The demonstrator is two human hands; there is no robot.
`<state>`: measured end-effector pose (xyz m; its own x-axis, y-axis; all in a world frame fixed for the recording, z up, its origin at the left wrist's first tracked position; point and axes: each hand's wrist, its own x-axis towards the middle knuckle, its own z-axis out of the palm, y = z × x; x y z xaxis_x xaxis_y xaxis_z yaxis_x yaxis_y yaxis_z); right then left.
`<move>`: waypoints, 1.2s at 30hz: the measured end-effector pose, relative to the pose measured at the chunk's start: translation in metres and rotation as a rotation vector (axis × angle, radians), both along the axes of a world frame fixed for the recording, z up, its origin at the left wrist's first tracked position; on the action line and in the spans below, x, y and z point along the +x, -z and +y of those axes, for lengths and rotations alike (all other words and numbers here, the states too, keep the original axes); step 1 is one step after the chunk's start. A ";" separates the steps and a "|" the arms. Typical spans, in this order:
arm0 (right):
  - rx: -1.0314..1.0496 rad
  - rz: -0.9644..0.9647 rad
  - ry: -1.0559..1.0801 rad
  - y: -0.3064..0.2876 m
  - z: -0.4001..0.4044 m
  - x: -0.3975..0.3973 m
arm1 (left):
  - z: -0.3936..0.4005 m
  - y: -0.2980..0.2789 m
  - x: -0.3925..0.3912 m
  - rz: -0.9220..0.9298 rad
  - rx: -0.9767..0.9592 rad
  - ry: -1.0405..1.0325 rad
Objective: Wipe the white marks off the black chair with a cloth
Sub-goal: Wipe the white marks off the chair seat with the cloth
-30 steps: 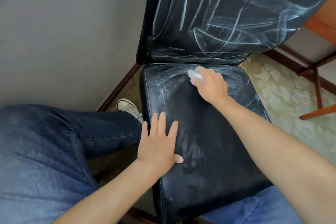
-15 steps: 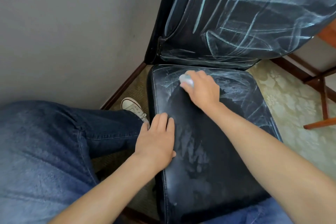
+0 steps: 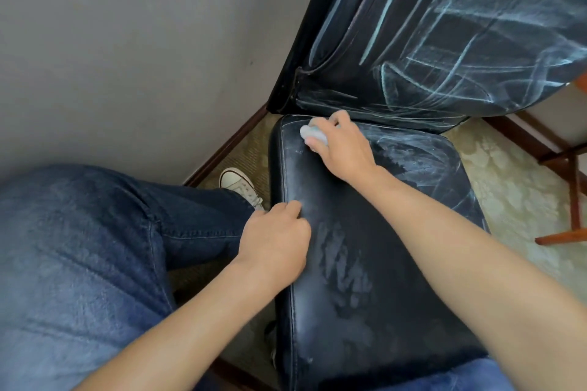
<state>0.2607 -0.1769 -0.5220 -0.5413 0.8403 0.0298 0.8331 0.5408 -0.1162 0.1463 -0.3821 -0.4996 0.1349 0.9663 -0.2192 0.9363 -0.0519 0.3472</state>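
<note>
The right hand (image 3: 341, 146) clenches a small pale cloth (image 3: 313, 134) against the black chair's seat (image 3: 365, 263) at its 11 o'clock corner, seemingly to scrub under pressure. The left hand (image 3: 276, 241), fingers curled and holding nothing, rests on the seat's 9 o'clock edge, likely steadying it. White marks (image 3: 444, 41) cover the backrest at 12 o'clock and the seat's 2 o'clock part.

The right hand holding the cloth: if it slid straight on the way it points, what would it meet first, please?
Most likely the backrest: the right hand, gripping the cloth, points to the seat's rear left corner, where it rises. Depth is uncertain.
</note>
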 end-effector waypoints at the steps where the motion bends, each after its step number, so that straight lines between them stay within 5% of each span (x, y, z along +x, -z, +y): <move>1: -0.013 0.037 0.026 0.003 -0.003 -0.004 | 0.001 0.001 -0.002 -0.016 -0.001 -0.002; 11: -0.054 0.037 -0.543 0.004 -0.083 0.041 | 0.004 -0.026 -0.002 0.004 0.121 -0.095; 16: 0.111 0.051 -0.436 0.015 -0.010 -0.012 | -0.006 0.002 0.012 -0.066 0.078 0.208; 23: 0.135 0.092 -0.083 0.014 0.012 -0.053 | -0.012 0.007 0.018 -0.019 0.081 0.204; 28: 0.012 0.058 -0.440 0.008 -0.060 -0.002 | -0.009 0.002 0.025 -0.089 0.049 0.184; 31: 0.127 -0.035 -0.488 0.006 -0.046 -0.007 | -0.009 -0.006 0.028 -0.062 0.018 0.212; 36: 0.193 -0.005 -0.077 0.009 0.007 -0.067 | -0.010 0.001 0.030 -0.011 -0.006 0.220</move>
<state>0.1937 -0.1699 -0.5310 -0.6044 0.7754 0.1830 0.7887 0.6148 0.0000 0.1766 -0.3917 -0.5005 0.3450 0.9118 -0.2226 0.8988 -0.2527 0.3581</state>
